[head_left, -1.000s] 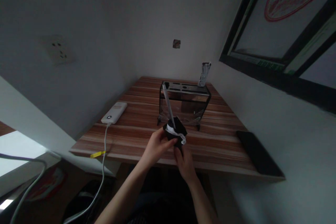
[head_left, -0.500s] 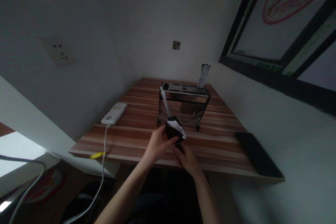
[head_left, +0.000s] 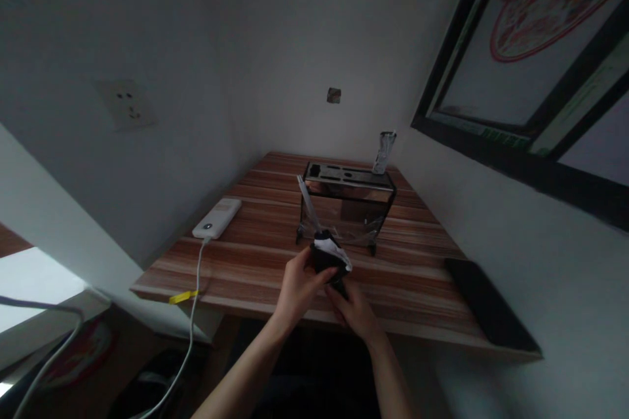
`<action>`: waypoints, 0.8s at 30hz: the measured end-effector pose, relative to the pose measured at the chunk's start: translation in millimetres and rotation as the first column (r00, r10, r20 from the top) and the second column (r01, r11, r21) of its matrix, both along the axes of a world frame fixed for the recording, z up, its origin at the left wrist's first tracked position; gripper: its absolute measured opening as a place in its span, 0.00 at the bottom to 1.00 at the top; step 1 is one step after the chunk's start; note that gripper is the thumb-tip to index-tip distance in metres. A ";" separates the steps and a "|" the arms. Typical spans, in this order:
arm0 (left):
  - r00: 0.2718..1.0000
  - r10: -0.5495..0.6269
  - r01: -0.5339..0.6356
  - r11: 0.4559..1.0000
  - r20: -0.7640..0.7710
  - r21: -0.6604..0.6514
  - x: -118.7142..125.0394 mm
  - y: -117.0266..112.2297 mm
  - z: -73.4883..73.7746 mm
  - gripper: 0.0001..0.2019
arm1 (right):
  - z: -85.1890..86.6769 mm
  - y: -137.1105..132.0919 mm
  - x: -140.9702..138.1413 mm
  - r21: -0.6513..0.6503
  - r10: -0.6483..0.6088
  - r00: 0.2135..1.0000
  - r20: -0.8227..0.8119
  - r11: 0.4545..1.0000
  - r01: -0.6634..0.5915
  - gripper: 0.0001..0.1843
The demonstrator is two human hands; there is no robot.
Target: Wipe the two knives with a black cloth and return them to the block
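Observation:
In front of me I hold a black piece with crumpled white material (head_left: 331, 251) along its top. A long, narrow, pale blade-like strip (head_left: 309, 204) rises from its far end, tilted up to the left. My left hand (head_left: 303, 283) is closed around the left side of the black piece, thumb across it. My right hand (head_left: 354, 308) grips a dark handle-like part below; the exact kind is unclear. Just beyond stands a metal knife rack (head_left: 348, 184) with slots in its top and clear plastic about its lower part. A wrapped handle (head_left: 384, 153) sticks up from its right end.
A white power bank (head_left: 217, 218) lies at the left, its white cable (head_left: 197, 281) hanging over the edge past a yellow tag (head_left: 183, 297). A black flat phone-like slab (head_left: 490, 304) lies at the right edge of the wood-grain table (head_left: 265, 209). Walls close in both sides.
The view has tilted slightly, so the table and rack sit a little lower in it. Both hands keep their hold on the black piece, with hardly any movement.

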State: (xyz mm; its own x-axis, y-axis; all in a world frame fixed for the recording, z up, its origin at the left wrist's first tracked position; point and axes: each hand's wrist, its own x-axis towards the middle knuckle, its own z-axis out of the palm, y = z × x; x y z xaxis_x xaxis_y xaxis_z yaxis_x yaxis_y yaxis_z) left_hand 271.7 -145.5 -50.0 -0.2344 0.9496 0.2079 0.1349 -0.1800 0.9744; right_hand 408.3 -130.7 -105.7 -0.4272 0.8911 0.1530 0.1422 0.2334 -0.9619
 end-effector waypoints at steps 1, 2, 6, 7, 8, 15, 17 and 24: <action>1.000 0.002 -0.002 1.000 0.004 -0.001 2.1 0.0 0.0 0.13 | -0.4 0.2 0.3 0.017 -0.016 1.000 0.001 1.000 0.016 0.20; 1.000 0.001 -0.001 1.000 0.010 0.002 4.0 -0.1 -0.3 0.13 | -0.5 0.5 0.5 0.034 -0.030 1.000 0.006 0.999 0.029 0.21; 0.999 -0.007 0.005 0.999 0.037 0.054 8.2 -0.8 -2.8 0.15 | -0.2 1.3 1.0 0.083 -0.049 0.998 0.040 0.996 0.045 0.22; 0.999 -0.009 0.007 0.998 0.037 0.064 8.2 -1.1 -3.6 0.15 | -0.2 1.5 1.0 0.090 -0.043 0.998 0.042 0.995 0.039 0.22; 0.999 -0.010 0.008 0.998 0.036 0.069 7.9 -1.2 -4.3 0.15 | -0.3 1.6 0.9 0.095 -0.033 0.999 0.041 0.995 0.029 0.22; 0.995 0.008 -0.014 0.998 0.095 0.066 4.8 0.1 -5.7 0.16 | -2.9 1.9 -3.2 0.107 -0.072 0.997 0.041 0.992 0.067 0.21; 0.995 0.010 -0.017 0.997 0.097 0.074 5.3 0.6 -5.7 0.16 | -2.4 0.9 -4.9 0.113 -0.087 0.995 0.050 0.990 0.081 0.21; 0.998 0.008 -0.015 0.995 0.069 0.095 7.1 2.8 -8.4 0.16 | -3.7 -2.2 -8.8 0.174 -0.179 0.976 0.120 0.972 0.157 0.20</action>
State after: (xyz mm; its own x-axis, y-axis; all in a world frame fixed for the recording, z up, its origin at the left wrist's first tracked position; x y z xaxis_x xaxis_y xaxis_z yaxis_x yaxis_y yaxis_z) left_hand 278.8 -142.7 -58.3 -0.2618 0.9235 0.2804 0.0714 -0.2712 0.9599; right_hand 399.6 -132.9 -109.4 -0.2998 0.9197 0.2537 0.3175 0.3469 -0.8825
